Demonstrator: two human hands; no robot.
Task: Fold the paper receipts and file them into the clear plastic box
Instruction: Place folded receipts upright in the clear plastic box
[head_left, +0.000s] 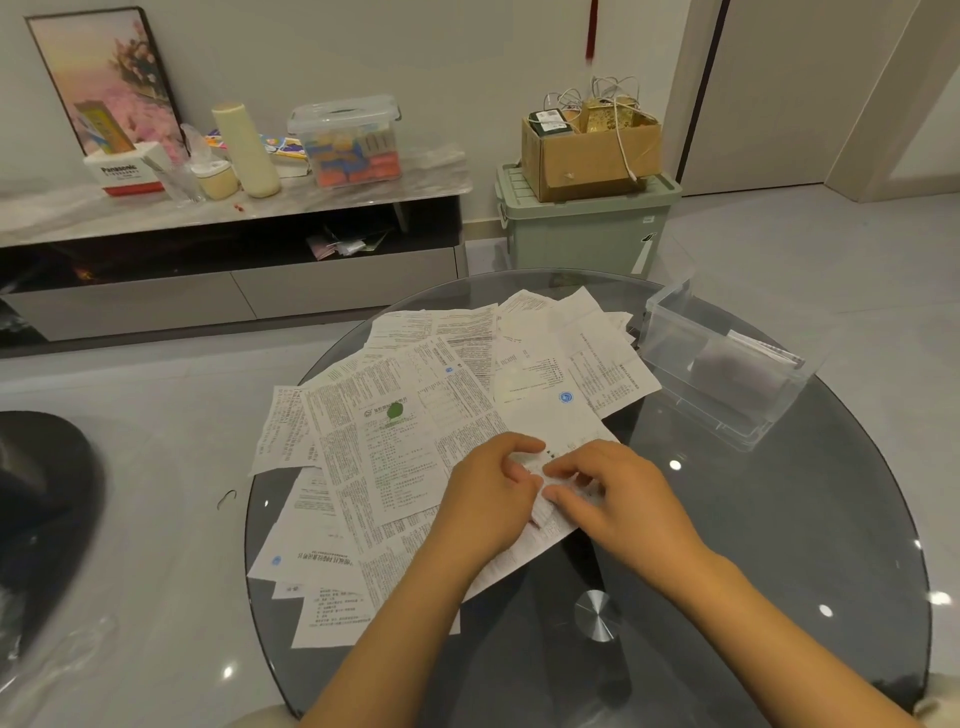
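Several printed paper receipts lie spread in an overlapping pile on a round dark glass table. At the near right edge of the pile, my left hand and my right hand meet over one small receipt, and the fingertips of both pinch its folded edge. A clear plastic box stands open on the far right of the table, apart from my hands, with some folded paper inside at its right end.
A low TV cabinet with a lidded storage tub, bottles and a framed picture runs along the back wall. A green bin carrying a cardboard box stands behind the table. A dark seat is at the left.
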